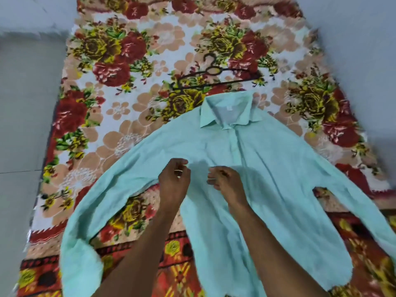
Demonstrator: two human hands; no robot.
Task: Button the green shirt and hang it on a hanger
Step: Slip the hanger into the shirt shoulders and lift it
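The green shirt [267, 168] lay flat, front up, on a flowery blanket [120, 116], with its sleeves spread out to both sides and its collar pointing away from the person. The left hand [174, 181] was over the chest of the shirt with its fingers curled, and it looked like it pinched the cloth (the picture was blurry, so I could not be sure). The right hand [225, 179] was just beside it, a small gap between them, its fingers curled too and maybe pinching something small. I think the buttoning step was going on. Next, a button would need to be pushed through its hole, one hand holding each edge. The dark hanger [216, 77] lay on the blanket just past the collar, not used yet. There were no boxes or baskets to see.
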